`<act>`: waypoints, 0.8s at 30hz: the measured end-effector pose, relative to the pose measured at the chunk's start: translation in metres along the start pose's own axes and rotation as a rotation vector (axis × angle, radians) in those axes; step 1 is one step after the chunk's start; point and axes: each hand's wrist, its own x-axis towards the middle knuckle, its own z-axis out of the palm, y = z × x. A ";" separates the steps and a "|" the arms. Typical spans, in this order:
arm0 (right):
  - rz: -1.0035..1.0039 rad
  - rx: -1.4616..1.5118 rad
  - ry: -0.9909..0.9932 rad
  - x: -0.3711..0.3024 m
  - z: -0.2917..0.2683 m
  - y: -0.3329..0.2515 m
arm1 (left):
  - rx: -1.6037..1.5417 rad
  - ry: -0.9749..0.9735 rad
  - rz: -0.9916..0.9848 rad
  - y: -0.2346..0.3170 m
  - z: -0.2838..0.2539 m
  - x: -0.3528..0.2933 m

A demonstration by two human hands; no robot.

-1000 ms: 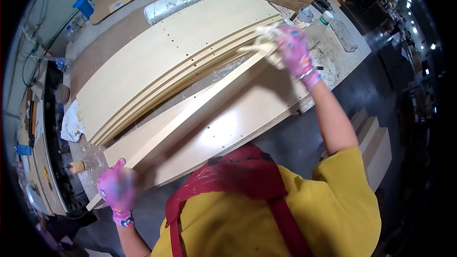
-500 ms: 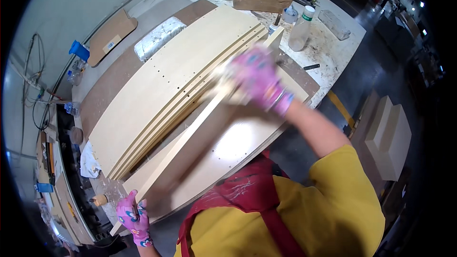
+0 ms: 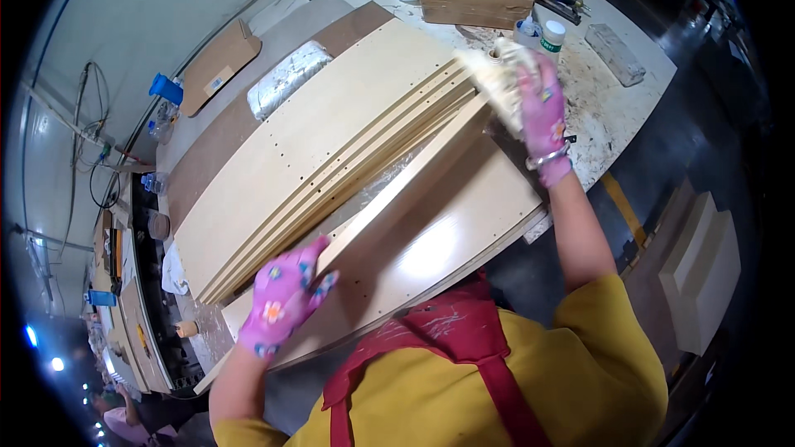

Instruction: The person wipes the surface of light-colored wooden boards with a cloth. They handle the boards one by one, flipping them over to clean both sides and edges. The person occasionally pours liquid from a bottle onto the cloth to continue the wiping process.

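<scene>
A long pale wooden board (image 3: 402, 180) stands on its edge, slanting across a flat panel (image 3: 464, 223) with a glossy, light-reflecting surface. My left hand (image 3: 281, 294), in a pink flowered glove, grips the upright board's upper edge toward its near-left part, thumb on one side and fingers on the other. At the board's far-right end, my right hand (image 3: 544, 112), gloved alike, holds a crumpled cream cloth (image 3: 495, 83), slightly blurred. Beside the board lies a stack of curved wooden panels (image 3: 306, 128) with small drilled holes.
A cardboard box (image 3: 476, 8) of tools, a white-capped bottle (image 3: 552, 37) and a grey block (image 3: 614, 54) occupy the table's far side. A wrapped silvery bundle (image 3: 290, 79) and a brown cardboard piece (image 3: 217, 66) lie farther left. Boards (image 3: 704, 265) stand at right below the table.
My left hand has moved up along the board from its near end. My right hand has carried the cloth rightward to the board's far end.
</scene>
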 end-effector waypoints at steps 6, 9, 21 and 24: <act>-0.630 -0.585 -0.663 -0.049 0.061 -0.044 | -0.024 -0.090 -0.028 0.006 0.003 0.053; -0.417 -0.551 -0.542 0.017 0.019 -0.014 | -0.037 -0.085 -0.043 0.007 0.002 0.056; -0.275 -0.457 -0.494 0.015 0.001 -0.021 | -0.034 -0.028 -0.024 0.020 0.008 0.049; -0.175 -0.459 -0.428 0.019 -0.001 -0.022 | -0.040 0.039 0.033 0.017 0.010 0.049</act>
